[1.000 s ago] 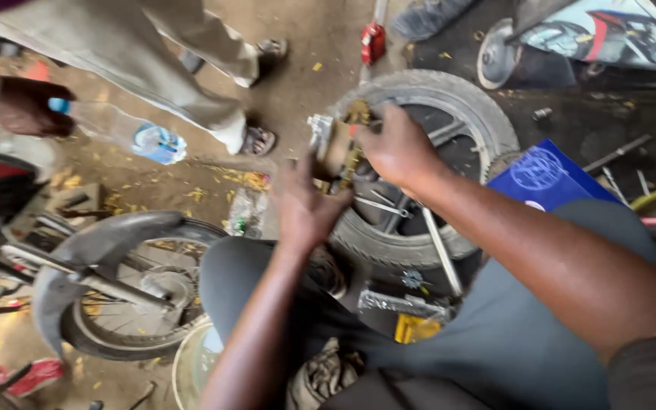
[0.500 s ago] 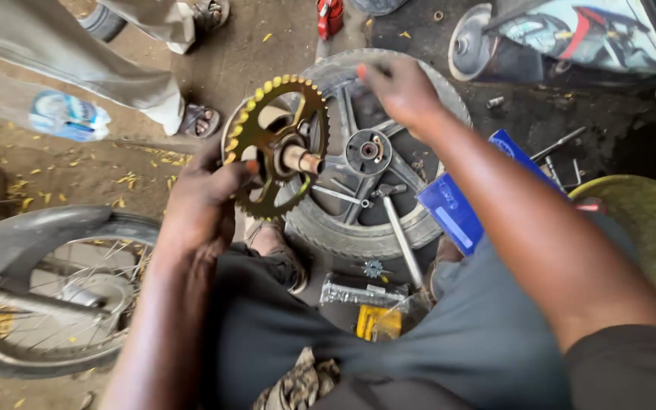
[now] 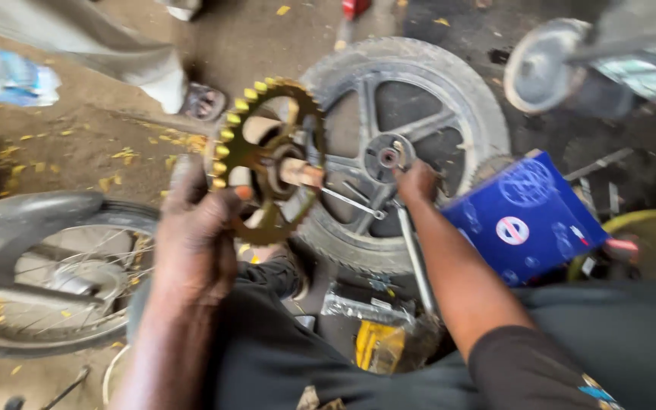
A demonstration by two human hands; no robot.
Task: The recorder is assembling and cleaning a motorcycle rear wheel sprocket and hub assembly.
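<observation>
Now the left hand [image 3: 195,228] is lifting the gold sprocket [image 3: 263,156] clear, grip clenched on its rim, while the right hand [image 3: 417,182] is moving down to the wheel hub [image 3: 386,156]; its grip I cannot tell.

sprocket [image 3: 267,159]: gold-toned metal in my left hand [image 3: 195,235], dull sheen, teeth worn and a bit grimy
hub piece: pale, matt, at the sprocket's centre; material hard to tell
tyre [image 3: 449,83]: black rubber, matt, dusty, ribbed tread
wheel spokes [image 3: 419,125]: cast metal, dark grey, dull, greasy where my right hand [image 3: 417,184] rests
axle hub [image 3: 386,157]: bare metal, slightly shiny
box [image 3: 525,216]: blue cardboard, smooth, faint gloss
floor [image 3: 100,137]: packed dirt, rough, oil-stained
spoked wheel [image 3: 47,281]: thin wire metal, greyish, dull
my trousers [image 3: 320,364]: dark cloth, matt
packet [image 3: 377,345]: yellow, glossy plastic
</observation>
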